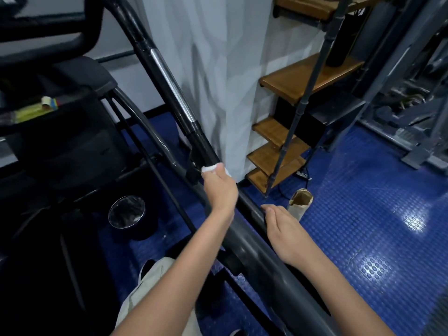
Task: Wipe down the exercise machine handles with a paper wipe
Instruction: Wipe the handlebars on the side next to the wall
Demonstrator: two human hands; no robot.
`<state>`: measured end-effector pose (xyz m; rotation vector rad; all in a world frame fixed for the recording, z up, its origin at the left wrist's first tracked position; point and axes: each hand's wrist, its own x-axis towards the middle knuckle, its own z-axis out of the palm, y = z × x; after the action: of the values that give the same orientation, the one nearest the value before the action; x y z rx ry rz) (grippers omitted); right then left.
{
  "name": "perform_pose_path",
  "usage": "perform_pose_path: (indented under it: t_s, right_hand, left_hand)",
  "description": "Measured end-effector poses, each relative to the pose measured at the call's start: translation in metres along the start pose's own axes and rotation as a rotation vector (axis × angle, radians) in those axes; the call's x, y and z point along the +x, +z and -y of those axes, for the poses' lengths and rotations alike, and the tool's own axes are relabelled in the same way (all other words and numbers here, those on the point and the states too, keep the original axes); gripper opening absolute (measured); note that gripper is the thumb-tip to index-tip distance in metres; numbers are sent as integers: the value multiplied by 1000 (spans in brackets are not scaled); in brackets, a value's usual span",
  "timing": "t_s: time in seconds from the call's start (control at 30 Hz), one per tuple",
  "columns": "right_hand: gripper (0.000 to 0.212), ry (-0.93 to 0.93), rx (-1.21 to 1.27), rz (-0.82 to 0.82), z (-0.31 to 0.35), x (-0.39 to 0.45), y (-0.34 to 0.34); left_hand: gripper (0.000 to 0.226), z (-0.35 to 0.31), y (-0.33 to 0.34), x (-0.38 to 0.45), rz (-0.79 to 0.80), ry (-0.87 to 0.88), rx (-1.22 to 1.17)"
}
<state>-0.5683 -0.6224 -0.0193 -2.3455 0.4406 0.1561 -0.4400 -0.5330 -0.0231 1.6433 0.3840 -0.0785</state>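
Head view, looking down along machine. At 9 to 10 o'clock: black console (55, 132) with yellow cloth (31, 112) tucked on its shelf; at 8 o'clock, on floor beside machine base: round bin (127, 212) with clear liner, contents not legible. At 6 to 7 o'clock: beige trouser leg (155, 294) below forearms.

Centre: long handle (169, 78) running from 11 o'clock down to 5 o'clock; black at top, chrome section mid-length, black again below, grey toward near end. Left hand (219, 190) wrapped round handle just below centre, fingers curled about it; white wipe (213, 168) bunched inside that grip, showing at far edge of fist, pressed against black part of handle. Right hand (281, 229) lower on same handle, toward 4 o'clock; fingers straight and together, lying along far side of bar, thumb not visible, nothing gripped.

Beyond handle at 12 o'clock: white curtain (218, 69); at 1 to 2 o'clock: wooden stair treads (308, 78) with dark metal post (303, 105). At 4 o'clock, just beyond right fingertips: brown paper bag (300, 202) upright on blue studded floor (363, 190). At 2 to 3 o'clock: grey weight-machine frame (412, 105), blurred.
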Motion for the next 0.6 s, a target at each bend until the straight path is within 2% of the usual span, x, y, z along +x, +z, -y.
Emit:
perform_pose_path:
  t_s: [0.1,0.23,0.37,0.43,0.5,0.6]
  right_hand:
    - [46,-59,-34,-7,12,15,4]
    - [40,-162,-129,-20,24,32,8]
    - [31,-198,-264,-58,15,39,16]
    - [22,-176,-379,-105,13,34,18]
    - [23,-129,-437,-157,16,27,18]
    - [26,-96,-442,-163,20,24,19]
  left_hand:
    - [40,-5,9,13,-69,48,12]
    - [63,-7,15,5,-102,131,81]
    - [66,2,6,-7,-180,438,235]
    - [65,15,-2,-12,-96,557,313]
    - [64,28,-14,-10,28,625,392]
    - [65,37,-45,6,113,727,736]
